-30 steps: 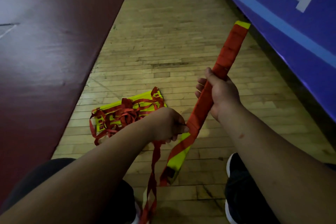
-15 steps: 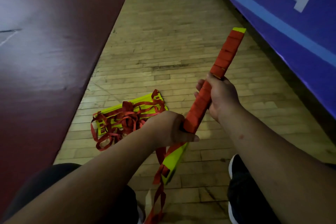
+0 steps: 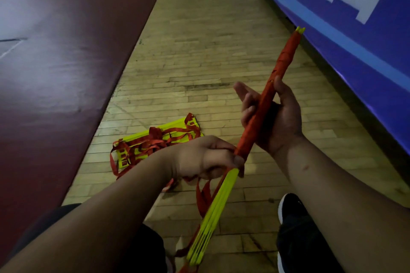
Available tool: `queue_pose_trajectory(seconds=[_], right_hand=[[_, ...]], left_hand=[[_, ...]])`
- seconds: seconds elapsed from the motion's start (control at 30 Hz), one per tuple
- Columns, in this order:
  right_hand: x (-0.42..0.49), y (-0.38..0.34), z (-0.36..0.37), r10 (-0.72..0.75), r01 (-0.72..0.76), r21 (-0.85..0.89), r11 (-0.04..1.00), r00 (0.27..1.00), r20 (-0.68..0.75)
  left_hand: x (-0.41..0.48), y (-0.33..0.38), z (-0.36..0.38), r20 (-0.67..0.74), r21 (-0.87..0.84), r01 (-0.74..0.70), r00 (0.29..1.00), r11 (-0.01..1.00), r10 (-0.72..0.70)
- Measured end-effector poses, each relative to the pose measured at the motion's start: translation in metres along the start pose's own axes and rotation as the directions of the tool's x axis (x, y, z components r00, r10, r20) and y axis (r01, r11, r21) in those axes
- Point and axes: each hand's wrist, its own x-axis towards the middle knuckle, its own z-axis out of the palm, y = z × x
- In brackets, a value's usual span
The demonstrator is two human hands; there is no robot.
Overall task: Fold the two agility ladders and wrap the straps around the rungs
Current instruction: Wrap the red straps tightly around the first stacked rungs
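Note:
I hold a stacked bundle of yellow ladder rungs (image 3: 211, 217), its upper length wound in red strap (image 3: 286, 57). It slants from lower left to upper right. My left hand (image 3: 206, 159) is closed around the bundle where the red wrapping ends. My right hand (image 3: 273, 117) cradles the wrapped middle, thumb on it and fingers loosened. A loose red strap tail (image 3: 200, 197) hangs below my left hand. The second ladder (image 3: 155, 144), yellow rungs tangled with red straps, lies on the wooden floor (image 3: 199, 51) beyond my left wrist.
A dark red mat (image 3: 62, 51) covers the floor on the left. A blue banner wall (image 3: 355, 29) runs along the right. My dark shoe (image 3: 295, 228) is at the lower right, and my dark-clothed knee is at the lower left.
The bundle has turned edge-on, so the yellow rung edges now show below my left hand. My right hand has loosened from a fist to open fingers. The wrapped red section reaches lower.

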Motion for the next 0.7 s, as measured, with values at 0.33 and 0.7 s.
queue_pose_trajectory(seconds=[0.33, 0.7], right_hand=[[0.01, 0.0, -0.008, -0.077, 0.077, 0.047, 0.996, 0.997, 0.009], [0.018, 0.007, -0.01, -0.12, 0.061, -0.212, 0.975, 0.953, -0.279]], left_hand=[[-0.001, -0.003, -0.001, 0.054, 0.009, -0.021, 0.998, 1.0, 0.021], [0.005, -0.014, -0.01, -0.01, 0.259, 0.089, 0.996, 0.962, -0.089]])
